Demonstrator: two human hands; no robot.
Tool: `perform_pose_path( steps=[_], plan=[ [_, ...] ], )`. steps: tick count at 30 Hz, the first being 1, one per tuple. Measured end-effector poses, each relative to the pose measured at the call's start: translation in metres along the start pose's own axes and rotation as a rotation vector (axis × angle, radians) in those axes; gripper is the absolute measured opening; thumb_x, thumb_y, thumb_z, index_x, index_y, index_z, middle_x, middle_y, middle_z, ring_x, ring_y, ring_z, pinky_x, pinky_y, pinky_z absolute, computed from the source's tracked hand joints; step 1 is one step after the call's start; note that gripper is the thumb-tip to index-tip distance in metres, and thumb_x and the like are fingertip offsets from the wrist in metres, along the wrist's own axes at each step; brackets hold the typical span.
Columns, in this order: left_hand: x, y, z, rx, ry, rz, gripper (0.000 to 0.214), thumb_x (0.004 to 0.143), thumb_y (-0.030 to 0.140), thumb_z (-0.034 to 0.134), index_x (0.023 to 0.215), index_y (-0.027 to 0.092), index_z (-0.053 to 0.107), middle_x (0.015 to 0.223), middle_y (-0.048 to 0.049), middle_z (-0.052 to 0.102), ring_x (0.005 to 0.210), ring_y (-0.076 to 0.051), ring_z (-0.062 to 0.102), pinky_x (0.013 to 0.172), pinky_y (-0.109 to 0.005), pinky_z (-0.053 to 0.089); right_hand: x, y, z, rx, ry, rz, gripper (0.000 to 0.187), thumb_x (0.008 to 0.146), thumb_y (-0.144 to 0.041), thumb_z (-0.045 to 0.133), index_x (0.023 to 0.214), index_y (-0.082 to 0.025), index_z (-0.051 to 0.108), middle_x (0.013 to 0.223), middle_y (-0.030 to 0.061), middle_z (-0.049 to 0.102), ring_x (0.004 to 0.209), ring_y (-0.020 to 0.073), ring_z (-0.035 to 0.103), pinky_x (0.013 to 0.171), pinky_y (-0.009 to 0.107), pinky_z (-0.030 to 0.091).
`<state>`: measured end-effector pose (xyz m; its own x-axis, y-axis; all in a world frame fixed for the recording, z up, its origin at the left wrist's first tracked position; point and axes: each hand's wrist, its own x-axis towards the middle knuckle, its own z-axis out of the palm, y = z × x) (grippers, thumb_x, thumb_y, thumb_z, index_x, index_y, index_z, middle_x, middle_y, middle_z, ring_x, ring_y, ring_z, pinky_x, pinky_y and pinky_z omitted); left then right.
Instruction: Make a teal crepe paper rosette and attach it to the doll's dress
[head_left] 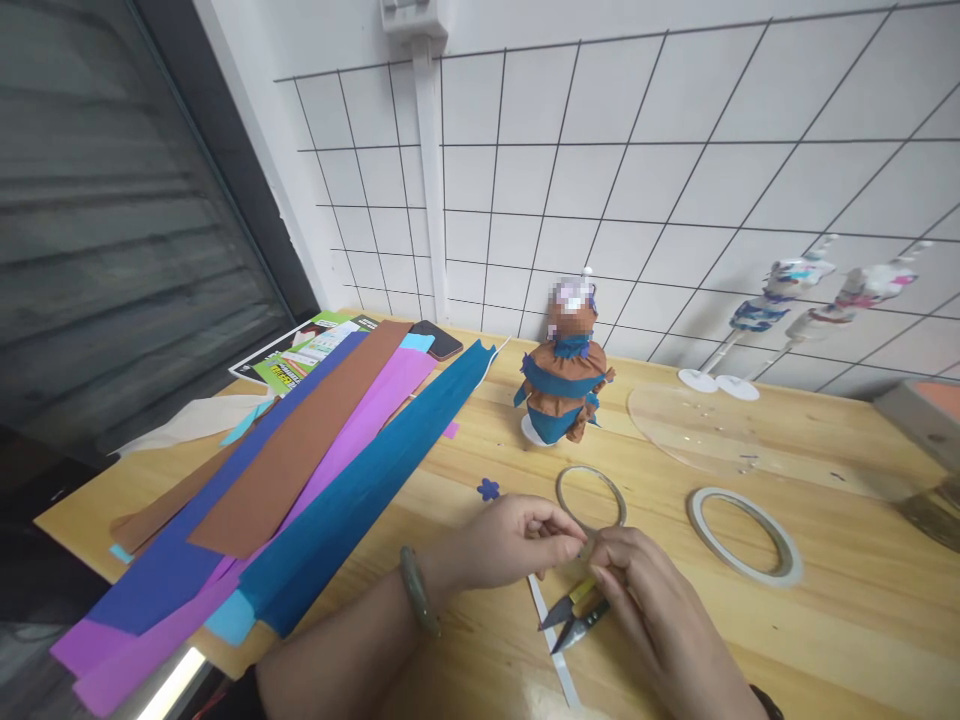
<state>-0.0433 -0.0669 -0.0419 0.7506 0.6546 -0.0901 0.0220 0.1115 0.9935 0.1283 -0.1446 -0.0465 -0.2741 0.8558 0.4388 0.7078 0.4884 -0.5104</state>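
Note:
My left hand (517, 540), with a jade bangle (418, 590) on the wrist, is closed in a pinch. Its fingertips meet those of my right hand (652, 600), also pinching; whatever is between them is too small to make out. From under my right hand's fingers jut thread snips (581, 608) with yellow-gold handles and spread dark blades pointing lower left; the palm hides their rear. Below them a narrow white strip (553, 640) lies on the table. A tape roll (622, 500) lies just beyond my fingers, and a blue paper flower (488, 489) is past my left hand.
Brown, blue, purple and teal crepe paper sheets (360, 510) spread across the left side. A brown-and-teal paper-dressed figure (566, 385) stands near the gridded wall. At right are a wider tape roll (787, 565), a clear disc (675, 440) and two decorated sticks on white bases (697, 380).

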Motion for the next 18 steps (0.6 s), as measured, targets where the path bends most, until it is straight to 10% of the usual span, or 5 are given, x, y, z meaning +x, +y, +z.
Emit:
perform_pose_path(
  steps=[18],
  plan=[
    [-0.0044, 0.0079, -0.0019, 0.346, 0.019, -0.002, 0.027, 0.085, 0.035, 0.040, 0.070, 0.015, 0.050, 0.064, 0.0025, 0.049, 0.061, -0.009, 0.045, 0.055, -0.019, 0.032, -0.0009, 0.0013, 0.0001, 0.095, 0.058, 0.154, 0.011, 0.091, -0.020, 0.037, 0.083, -0.023, 0.045, 0.078, 0.0022, 0.053, 0.071, 0.0153, 0.056, 0.062, 0.026, 0.045]
  ],
)
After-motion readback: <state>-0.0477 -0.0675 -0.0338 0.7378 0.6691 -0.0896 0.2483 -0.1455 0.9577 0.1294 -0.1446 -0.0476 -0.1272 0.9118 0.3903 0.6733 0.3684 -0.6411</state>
